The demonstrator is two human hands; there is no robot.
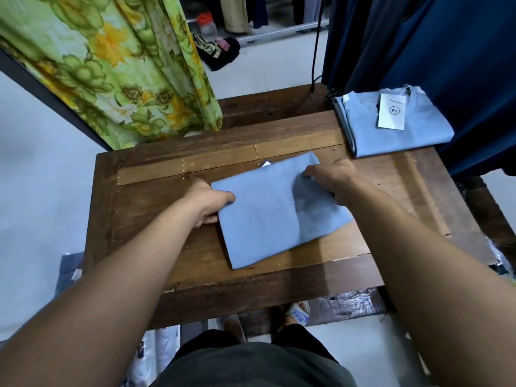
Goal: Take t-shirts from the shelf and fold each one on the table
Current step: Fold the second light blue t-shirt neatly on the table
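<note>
Shirt [265,210]: soft blue rectangle, long axis tilted | your left hand [208,201] pinches its edge | right hand [329,178] grips its fold | wood table [145,219]

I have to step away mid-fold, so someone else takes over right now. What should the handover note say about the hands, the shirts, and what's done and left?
Left hand: grips the left edge of the folded blue t-shirt, thumb on top.
Right hand: pinches the shirt's far right edge.
The shirt lies mid-table as a compact rectangle, a white tag peeking out at its far edge.
Done: a stack of folded blue shirts with a white hang tag on top sits at the far right corner.
Left: finish this fold, move the shirt to the stack, fetch more. The shelf is not in view.
</note>
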